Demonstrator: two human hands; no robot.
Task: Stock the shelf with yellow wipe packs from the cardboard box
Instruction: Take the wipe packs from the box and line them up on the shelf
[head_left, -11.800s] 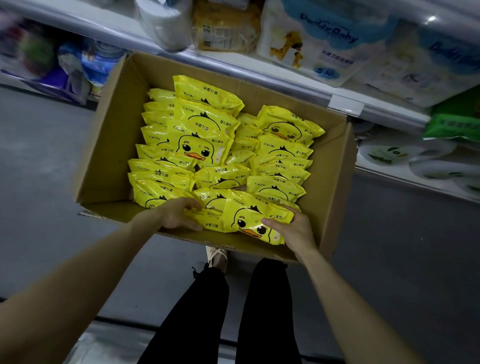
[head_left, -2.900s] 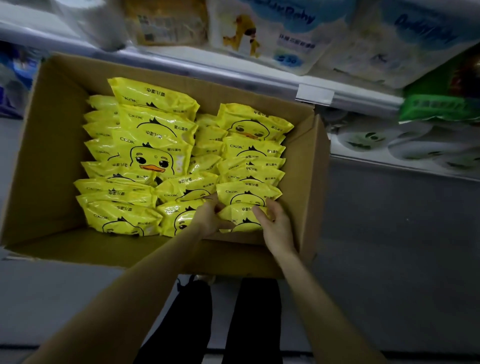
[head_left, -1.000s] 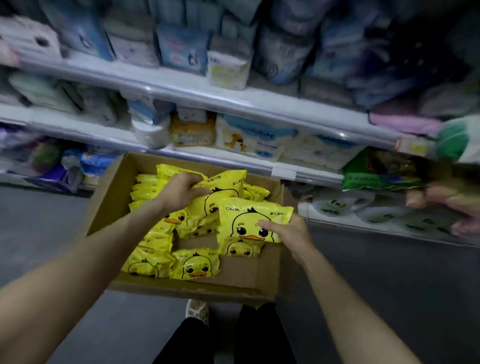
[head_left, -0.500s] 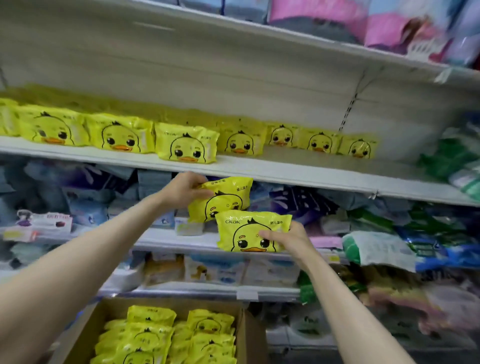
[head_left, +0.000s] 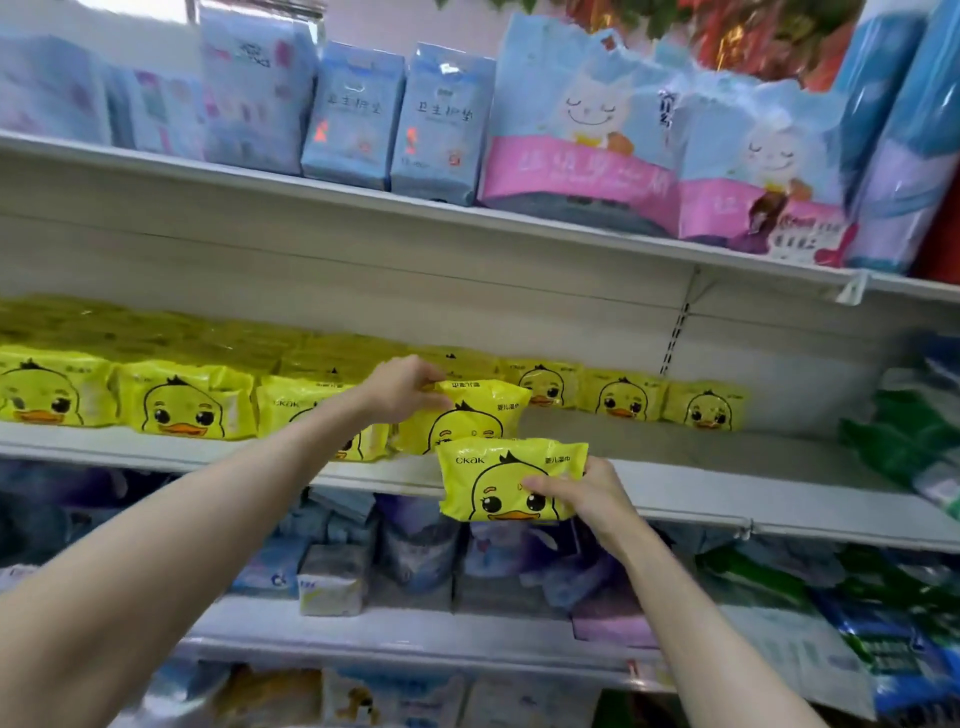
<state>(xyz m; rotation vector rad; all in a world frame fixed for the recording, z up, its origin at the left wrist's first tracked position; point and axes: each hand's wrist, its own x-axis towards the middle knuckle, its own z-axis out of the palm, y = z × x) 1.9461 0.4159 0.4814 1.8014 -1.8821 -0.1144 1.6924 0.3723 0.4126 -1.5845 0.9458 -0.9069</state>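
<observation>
Each grip was closed on a duck-printed yellow wipe pack: left grip (head_left: 405, 387) pinched the upper pack (head_left: 478, 415) by its top edge over the shelf (head_left: 727, 501) front, centre frame. Right grip (head_left: 592, 493) held the lower pack (head_left: 493, 467), long axis level, just below the lip. Bare shelf lay right of centre.

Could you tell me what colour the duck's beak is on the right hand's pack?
The beak is orange; head view.

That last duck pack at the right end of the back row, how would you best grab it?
Probably by its top edge, thumb in front and fingers behind, coming from the front. The rightmost duck pack stands upright facing out, a neighbour close at its left end, while the shelf before it lies open.
</observation>
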